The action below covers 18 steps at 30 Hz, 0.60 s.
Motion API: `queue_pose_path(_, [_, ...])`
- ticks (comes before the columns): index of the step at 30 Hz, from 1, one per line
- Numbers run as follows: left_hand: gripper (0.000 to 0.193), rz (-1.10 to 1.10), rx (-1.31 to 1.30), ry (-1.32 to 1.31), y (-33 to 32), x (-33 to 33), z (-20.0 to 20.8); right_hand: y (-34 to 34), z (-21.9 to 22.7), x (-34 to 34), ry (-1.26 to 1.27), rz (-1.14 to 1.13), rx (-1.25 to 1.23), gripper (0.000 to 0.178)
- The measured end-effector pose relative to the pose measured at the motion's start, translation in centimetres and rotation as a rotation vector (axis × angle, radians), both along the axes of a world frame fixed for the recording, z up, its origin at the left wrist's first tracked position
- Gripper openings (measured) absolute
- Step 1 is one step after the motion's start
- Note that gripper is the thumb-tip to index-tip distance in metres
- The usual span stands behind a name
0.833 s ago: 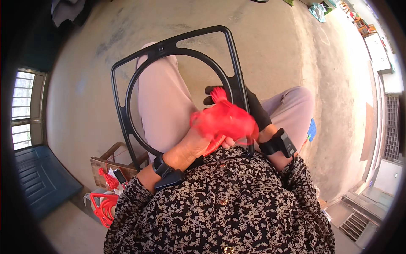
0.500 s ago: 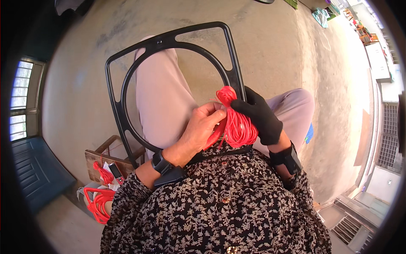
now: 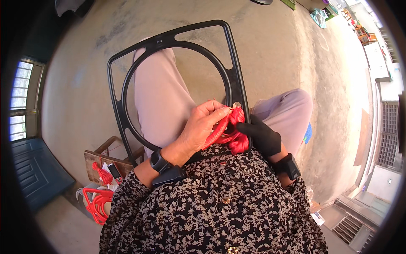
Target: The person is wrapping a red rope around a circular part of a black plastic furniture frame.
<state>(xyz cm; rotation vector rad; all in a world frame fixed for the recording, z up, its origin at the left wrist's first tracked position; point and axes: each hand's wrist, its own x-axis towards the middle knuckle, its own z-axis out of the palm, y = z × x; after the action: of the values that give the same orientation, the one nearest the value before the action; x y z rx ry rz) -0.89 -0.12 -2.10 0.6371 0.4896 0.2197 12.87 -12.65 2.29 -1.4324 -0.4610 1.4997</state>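
Note:
A black frame (image 3: 116,86) with a large round opening rests across my lap. Red cord is wound tightly round the near right part of its ring (image 3: 216,132). My left hand (image 3: 198,125), bare, pinches the red cord where the winding ends, thumb against forefinger. In a black glove, my right hand (image 3: 264,136) is at the frame's right side bar, its thumb pressed on a bunched red cord bundle (image 3: 239,143). That bundle lies inside the side bar, beside the wound ring. Its far fingers are partly hidden by the bar.
At the lower left stands a wooden stool (image 3: 95,163) bearing a small red cord bundle (image 3: 101,172) and a small device (image 3: 114,170). Looped red cord (image 3: 98,207) hangs close by. A blue panelled door (image 3: 40,171) is at far left. Concrete floor (image 3: 270,55) lies ahead.
The cord bundle has gone from hanging over the side bar to lying bunched inside it. My right hand has shifted slightly down; my left hand keeps its pinch nearly in place.

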Motion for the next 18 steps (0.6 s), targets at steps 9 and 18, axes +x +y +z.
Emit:
queue_pose_path(9, [0.016,-0.029,-0.104,0.014,0.4,-0.2,1.0,-3.5,-1.6,5.3,-0.020,-0.184,-0.005,0.029])
queue_pose_path(18, [0.012,-0.059,-0.101,0.015,0.9,0.0,1.3,-3.5,-2.3,7.9,0.078,-0.819,0.305,0.034])
